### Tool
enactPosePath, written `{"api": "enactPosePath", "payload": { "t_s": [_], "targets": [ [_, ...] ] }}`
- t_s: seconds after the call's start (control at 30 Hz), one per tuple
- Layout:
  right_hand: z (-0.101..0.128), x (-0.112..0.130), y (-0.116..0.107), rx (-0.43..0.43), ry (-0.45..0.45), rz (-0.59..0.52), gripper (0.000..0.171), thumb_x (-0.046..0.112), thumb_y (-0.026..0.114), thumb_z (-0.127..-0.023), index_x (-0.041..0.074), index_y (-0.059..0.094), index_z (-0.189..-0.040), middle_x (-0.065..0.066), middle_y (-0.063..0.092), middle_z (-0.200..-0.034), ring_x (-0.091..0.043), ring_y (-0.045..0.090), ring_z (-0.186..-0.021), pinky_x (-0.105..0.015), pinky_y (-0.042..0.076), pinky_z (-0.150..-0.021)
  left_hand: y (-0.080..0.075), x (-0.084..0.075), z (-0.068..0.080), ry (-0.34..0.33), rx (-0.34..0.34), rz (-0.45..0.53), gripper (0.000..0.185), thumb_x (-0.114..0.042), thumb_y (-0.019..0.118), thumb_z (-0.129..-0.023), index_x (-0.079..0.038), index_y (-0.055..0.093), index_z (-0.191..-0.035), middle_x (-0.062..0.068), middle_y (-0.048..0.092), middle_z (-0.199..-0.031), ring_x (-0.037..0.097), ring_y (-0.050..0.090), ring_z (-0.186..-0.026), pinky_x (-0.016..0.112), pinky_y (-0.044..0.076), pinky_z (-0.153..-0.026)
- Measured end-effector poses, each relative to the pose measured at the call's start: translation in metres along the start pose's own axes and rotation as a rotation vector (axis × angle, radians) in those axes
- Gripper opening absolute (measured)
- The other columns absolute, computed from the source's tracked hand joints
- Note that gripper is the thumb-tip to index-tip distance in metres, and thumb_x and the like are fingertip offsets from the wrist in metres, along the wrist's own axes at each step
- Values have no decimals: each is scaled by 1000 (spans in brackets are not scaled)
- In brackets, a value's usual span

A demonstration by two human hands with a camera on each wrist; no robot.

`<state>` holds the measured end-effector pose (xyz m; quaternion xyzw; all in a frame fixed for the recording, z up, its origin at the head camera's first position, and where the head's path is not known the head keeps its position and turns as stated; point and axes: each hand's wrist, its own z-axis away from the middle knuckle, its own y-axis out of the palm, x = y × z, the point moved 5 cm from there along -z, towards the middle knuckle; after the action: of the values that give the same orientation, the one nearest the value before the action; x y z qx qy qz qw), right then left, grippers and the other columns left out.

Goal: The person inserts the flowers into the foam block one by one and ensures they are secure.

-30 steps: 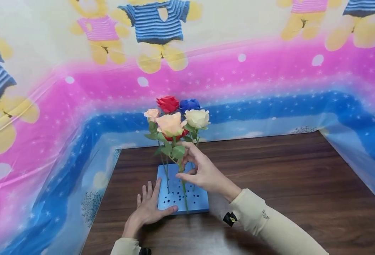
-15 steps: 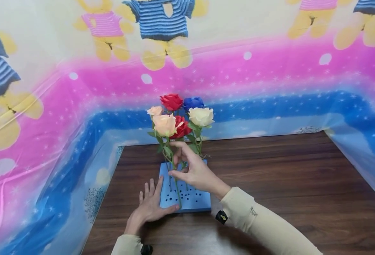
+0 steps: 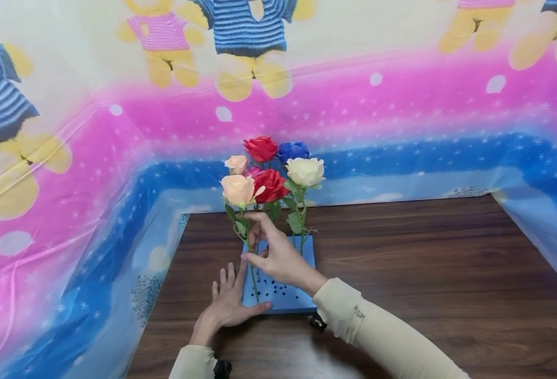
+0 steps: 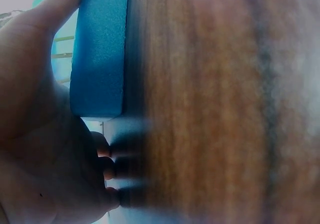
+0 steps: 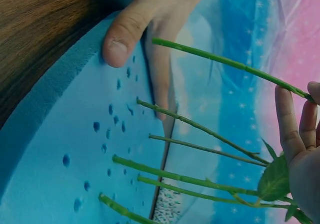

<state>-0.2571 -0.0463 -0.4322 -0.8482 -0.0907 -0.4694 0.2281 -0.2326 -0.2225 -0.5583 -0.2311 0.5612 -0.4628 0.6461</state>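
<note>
A peach rose is pinched by its green stem in my right hand. In the right wrist view the lower end of its stem hangs free above the holed blue foam block, near my left thumb. My left hand rests at the block's front left corner, thumb on top, fingers straight along the left side. Behind the right hand stand a red rose, a white rose, a blue rose and a smaller peach rose. My right hand hides part of their stems.
Another red rose stands at the back, and a magenta bloom is mostly hidden. The block lies on a dark wooden table. A printed cloth hangs behind and on both sides.
My right hand has moved left with the peach rose, uncovering the front red rose. The left hand keeps its place against the block. The whole view has shifted slightly.
</note>
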Motion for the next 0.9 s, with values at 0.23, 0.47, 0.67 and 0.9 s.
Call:
{"api": "enactPosePath", "payload": {
  "t_s": [0.23,0.47,0.67,0.9],
  "targets": [
    [-4,-11,7,-19,11,14,76,4,78,-105,33,38,-162,-2,57,-110,-15,65,-93,-31,59,-67,0,-2,0,-3,-6,-1,132,-80,74,-91,-19,-1,-181,33,-6,-182,56,-11,-168,81,0,-129],
    [-6,-16,11,-26,16,33,73,5,77,-106,30,37,-162,-2,57,-111,-16,64,-91,-31,59,-67,0,-2,-1,-5,-1,-13,132,-81,72,-92,-17,-1,-181,33,-6,-183,56,-9,-168,81,2,-129],
    [-7,-21,14,-29,19,81,72,5,78,-105,28,38,-160,-1,58,-110,-13,63,-93,-30,60,-69,-2,-2,1,-1,-7,-4,132,-81,74,-91,-18,0,-181,34,-5,-182,57,-8,-168,82,3,-128],
    [-6,-23,14,-25,25,96,72,7,77,-106,30,37,-161,0,57,-111,-14,63,-93,-29,60,-70,0,-1,0,-9,-3,7,132,-80,74,-91,-19,-1,-181,32,-7,-183,55,-11,-169,81,0,-129]
  ]
}}
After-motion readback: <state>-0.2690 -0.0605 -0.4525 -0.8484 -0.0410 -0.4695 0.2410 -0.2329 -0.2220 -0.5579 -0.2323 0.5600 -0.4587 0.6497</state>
